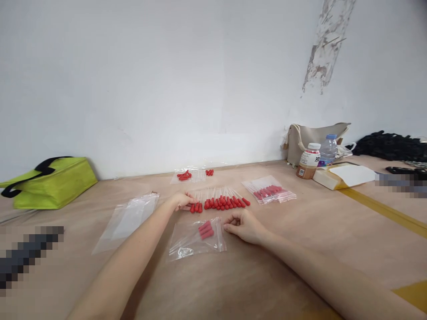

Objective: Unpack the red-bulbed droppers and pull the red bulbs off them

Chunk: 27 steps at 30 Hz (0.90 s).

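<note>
A row of glass droppers with red rubber bulbs (pixel 223 202) lies on the brown table. My left hand (pixel 182 200) rests at the row's left end, fingers curled over the leftmost droppers. A clear zip bag (pixel 196 238) holding a few droppers lies in front of the row. My right hand (pixel 243 225) sits at that bag's right edge, fingers pinched on the bag's opening. Another filled zip bag (pixel 268 190) lies to the right of the row.
A pile of empty clear bags (pixel 128 218) lies at the left. A lime green tote (pixel 50 181) stands against the wall. More bagged droppers (pixel 187 176) lie near the wall. A beige bag (pixel 312 140), two bottles (pixel 308 161) and a paper pad (pixel 345 175) stand at the right.
</note>
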Motion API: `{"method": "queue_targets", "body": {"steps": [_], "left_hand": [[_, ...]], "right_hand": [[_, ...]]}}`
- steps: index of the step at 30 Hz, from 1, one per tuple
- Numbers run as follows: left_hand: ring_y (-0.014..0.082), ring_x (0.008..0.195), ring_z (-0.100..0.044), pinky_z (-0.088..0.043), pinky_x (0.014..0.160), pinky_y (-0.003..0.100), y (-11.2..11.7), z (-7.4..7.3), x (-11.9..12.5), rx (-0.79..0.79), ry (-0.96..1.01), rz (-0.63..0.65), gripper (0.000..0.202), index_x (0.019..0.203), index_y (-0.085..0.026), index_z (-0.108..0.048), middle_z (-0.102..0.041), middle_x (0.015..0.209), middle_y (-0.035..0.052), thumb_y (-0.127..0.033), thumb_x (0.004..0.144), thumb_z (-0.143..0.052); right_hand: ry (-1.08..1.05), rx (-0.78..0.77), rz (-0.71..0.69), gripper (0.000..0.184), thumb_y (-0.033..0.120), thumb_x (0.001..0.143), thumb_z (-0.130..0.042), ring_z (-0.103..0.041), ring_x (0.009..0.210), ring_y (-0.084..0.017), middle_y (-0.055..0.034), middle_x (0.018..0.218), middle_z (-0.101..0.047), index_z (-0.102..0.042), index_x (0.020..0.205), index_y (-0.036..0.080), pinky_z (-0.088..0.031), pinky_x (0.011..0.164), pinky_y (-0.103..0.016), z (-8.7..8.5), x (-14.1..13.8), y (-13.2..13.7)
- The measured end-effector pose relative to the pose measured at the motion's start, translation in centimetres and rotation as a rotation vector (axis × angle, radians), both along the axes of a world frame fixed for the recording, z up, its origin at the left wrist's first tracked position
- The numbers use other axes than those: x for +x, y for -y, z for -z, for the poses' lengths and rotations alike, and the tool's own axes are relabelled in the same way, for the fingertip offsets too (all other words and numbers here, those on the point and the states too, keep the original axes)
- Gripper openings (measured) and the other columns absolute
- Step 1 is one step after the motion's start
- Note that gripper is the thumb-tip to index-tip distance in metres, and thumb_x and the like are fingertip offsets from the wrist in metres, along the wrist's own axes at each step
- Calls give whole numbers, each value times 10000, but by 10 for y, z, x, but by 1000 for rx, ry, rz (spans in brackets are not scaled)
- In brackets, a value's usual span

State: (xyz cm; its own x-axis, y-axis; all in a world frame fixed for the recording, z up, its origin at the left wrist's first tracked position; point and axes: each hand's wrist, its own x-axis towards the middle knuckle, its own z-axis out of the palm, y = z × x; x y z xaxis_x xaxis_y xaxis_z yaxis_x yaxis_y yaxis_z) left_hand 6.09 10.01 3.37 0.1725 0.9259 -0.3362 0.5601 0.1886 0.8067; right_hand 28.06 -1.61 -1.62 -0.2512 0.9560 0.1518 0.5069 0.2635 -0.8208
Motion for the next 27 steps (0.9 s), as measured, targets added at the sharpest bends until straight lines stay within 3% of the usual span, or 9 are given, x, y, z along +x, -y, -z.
{"method": "queue_targets", "body": {"steps": [6, 11, 14, 17, 19, 22, 27], "left_hand": [[118, 486, -543, -447, 531, 239, 2, 4, 0, 93, -75, -50, 413, 518, -139, -483, -498, 420, -39, -406, 421, -783], [136, 532, -568, -450, 539, 242, 7, 0, -4, 203, -125, -69, 357, 567, -138, -509, -551, 490, -7, -414, 523, -732], [143, 579, -567, -444, 566, 250, 25, -2, -10, 340, -158, -101, 279, 638, -148, -522, -564, 561, 2, -397, 640, -648], [146, 701, -558, -436, 659, 257, 61, 2, -19, 549, -179, -84, 221, 734, -173, -548, -579, 697, 6, -394, 737, -545], [155, 742, -554, -438, 692, 273, 89, 8, -24, 771, -212, 131, 235, 778, -183, -575, -586, 757, 17, -400, 783, -484], [171, 930, -540, -425, 828, 297, 122, 18, -30, 802, -147, 367, 240, 953, -207, -568, -585, 985, 40, -370, 797, -486], [200, 1078, -490, -389, 927, 352, 138, 27, -31, 697, -145, 469, 402, 1191, -256, -441, -523, 1193, 49, -361, 806, -492]], "right_hand": [[26, 28, -6, 154, 285, 704, -551, -569, 599, -119, -7, 681, -654, -658, 745, 181, -387, 512, -195, 0, -1, 2], [66, 69, -12, 161, 301, 703, -562, -563, 612, -124, -1, 697, -655, -675, 761, 202, -383, 526, -202, -1, -2, 2], [72, 68, -22, 173, 309, 707, -565, -565, 621, -129, -2, 709, -660, -686, 779, 209, -383, 534, -206, -1, -1, 3], [77, 71, -34, 184, 319, 707, -569, -566, 625, -132, 1, 717, -664, -694, 800, 220, -376, 532, -206, -3, -2, 4], [94, 76, -45, 181, 314, 707, -570, -563, 622, -129, 12, 708, -663, -697, 810, 238, -364, 528, -202, -5, -4, 5], [142, 84, -60, 165, 304, 700, -577, -544, 596, -116, 36, 663, -647, -697, 807, 265, -334, 510, -193, -8, -9, 7], [229, 120, -64, 167, 385, 658, -635, -477, 526, -88, 58, 561, -568, -690, 762, 266, -276, 473, -185, -12, -16, 10]]}}
